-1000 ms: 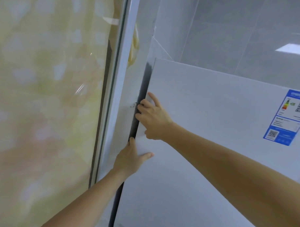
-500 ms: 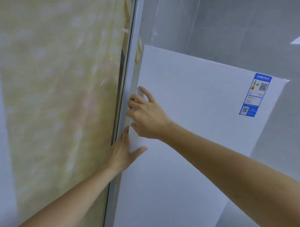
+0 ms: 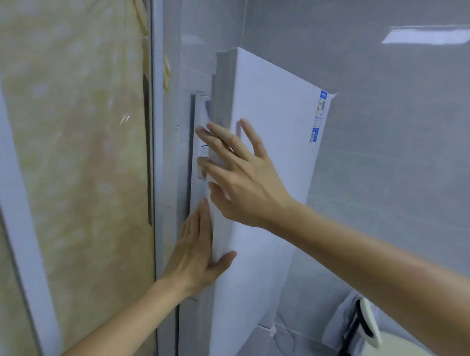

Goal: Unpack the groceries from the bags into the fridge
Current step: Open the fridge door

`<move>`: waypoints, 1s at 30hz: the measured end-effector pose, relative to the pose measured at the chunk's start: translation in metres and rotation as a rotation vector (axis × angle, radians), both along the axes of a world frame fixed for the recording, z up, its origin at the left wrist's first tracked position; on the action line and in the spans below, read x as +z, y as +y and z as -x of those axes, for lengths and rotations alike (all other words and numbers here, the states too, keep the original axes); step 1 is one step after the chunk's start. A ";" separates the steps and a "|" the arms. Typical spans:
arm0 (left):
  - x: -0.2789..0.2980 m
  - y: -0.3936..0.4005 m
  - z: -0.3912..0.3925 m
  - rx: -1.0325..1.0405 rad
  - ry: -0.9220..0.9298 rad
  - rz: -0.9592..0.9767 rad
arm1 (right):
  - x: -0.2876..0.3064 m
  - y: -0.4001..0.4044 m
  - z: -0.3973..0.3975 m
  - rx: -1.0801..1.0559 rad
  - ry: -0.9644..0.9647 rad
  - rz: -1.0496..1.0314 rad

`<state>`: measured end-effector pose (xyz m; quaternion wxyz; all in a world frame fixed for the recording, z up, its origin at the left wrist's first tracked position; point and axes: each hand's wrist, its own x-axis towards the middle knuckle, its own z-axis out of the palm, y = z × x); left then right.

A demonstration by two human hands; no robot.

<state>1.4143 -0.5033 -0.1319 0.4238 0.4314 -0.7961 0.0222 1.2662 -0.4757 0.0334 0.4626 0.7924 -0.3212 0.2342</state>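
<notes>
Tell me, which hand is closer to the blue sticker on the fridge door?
The right hand. It lies spread on the fridge door by its opening edge, level with the blue sticker. The left hand grips that edge lower down, farther from the sticker.

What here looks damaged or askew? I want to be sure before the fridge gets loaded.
Nothing stands out as damaged. The white fridge door is partly open, with the left hand gripping its edge and the right hand spread on its front. The blue energy label sits flat. The fridge interior is barely visible.
</notes>
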 end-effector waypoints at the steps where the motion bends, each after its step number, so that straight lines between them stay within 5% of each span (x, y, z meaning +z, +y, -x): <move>1: -0.003 0.007 0.008 -0.020 -0.026 0.013 | -0.001 0.012 0.012 -0.012 -0.004 0.004; 14: 0.012 0.061 0.129 -0.391 -0.205 0.368 | -0.020 0.120 0.157 -0.272 -0.132 0.082; 30: 0.049 0.086 0.280 -0.498 -0.437 0.318 | -0.047 0.154 0.305 -0.545 -0.450 -0.043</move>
